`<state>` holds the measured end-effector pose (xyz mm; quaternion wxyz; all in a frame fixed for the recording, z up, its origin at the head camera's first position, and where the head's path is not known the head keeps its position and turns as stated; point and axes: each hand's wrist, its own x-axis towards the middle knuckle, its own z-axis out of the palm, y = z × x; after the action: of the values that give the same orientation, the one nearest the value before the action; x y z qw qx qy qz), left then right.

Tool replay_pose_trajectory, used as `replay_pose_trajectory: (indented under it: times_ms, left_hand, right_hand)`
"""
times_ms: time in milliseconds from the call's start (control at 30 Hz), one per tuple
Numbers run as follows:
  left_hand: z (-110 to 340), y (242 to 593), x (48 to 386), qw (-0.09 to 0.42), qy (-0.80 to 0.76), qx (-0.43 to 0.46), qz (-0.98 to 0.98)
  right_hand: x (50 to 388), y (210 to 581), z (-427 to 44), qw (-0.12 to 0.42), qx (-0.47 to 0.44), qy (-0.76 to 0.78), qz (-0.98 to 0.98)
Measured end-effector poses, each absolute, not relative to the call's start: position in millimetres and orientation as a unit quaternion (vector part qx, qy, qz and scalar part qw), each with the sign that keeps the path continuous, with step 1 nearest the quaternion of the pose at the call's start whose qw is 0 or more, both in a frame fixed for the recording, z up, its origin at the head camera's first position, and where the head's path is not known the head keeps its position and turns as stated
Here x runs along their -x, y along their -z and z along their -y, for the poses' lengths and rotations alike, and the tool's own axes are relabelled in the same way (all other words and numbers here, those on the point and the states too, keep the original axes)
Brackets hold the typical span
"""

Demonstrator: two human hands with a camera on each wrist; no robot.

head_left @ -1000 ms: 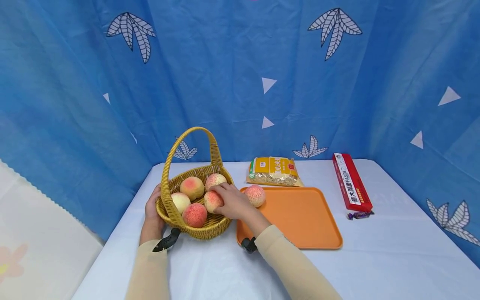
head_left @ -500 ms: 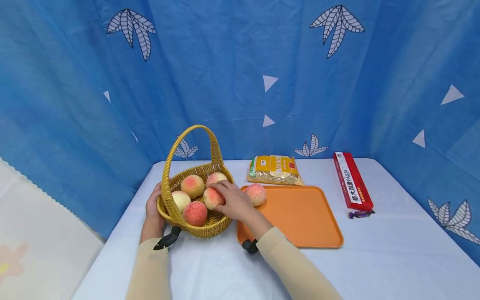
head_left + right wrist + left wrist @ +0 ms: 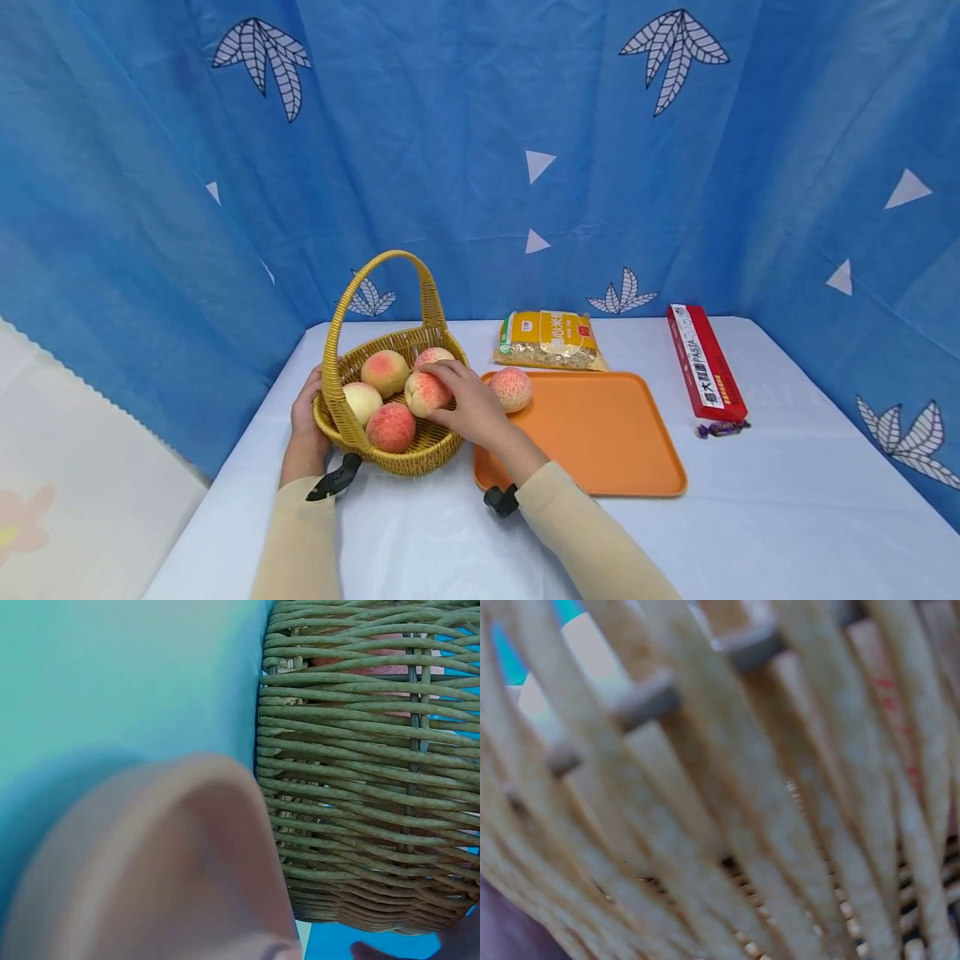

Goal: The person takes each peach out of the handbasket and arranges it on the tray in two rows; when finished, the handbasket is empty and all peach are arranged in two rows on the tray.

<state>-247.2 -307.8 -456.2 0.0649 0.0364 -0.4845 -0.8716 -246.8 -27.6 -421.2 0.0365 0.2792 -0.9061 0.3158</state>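
White tabletop (image 3: 420, 533), peach (image 3: 424, 395) slightly shifted, right hand (image 3: 476, 407) gripping it

Pink-blushed peach (image 3: 424, 395), in yellow wicker basket (image 3: 408, 463)

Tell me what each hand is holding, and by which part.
The right hand holds a peach by its right side, at the basket; the left hand holds the basket by its left side.
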Motion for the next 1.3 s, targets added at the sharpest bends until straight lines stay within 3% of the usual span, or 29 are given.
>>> replay_pose_trajectory:
  times_ms: [433, 1300]
  left_hand:
    - [309.3, 458.2, 245.3, 0.071, 0.862, 0.004, 0.502]
    - [306.7, 456.2, 247.0, 0.075, 0.874, -0.023, 0.479]
  right_hand:
    - [244.0, 427.9, 24.1, 0.051, -0.281, -0.424, 0.859]
    - [232.8, 429.9, 14.1, 0.063, -0.264, -0.519, 0.811]
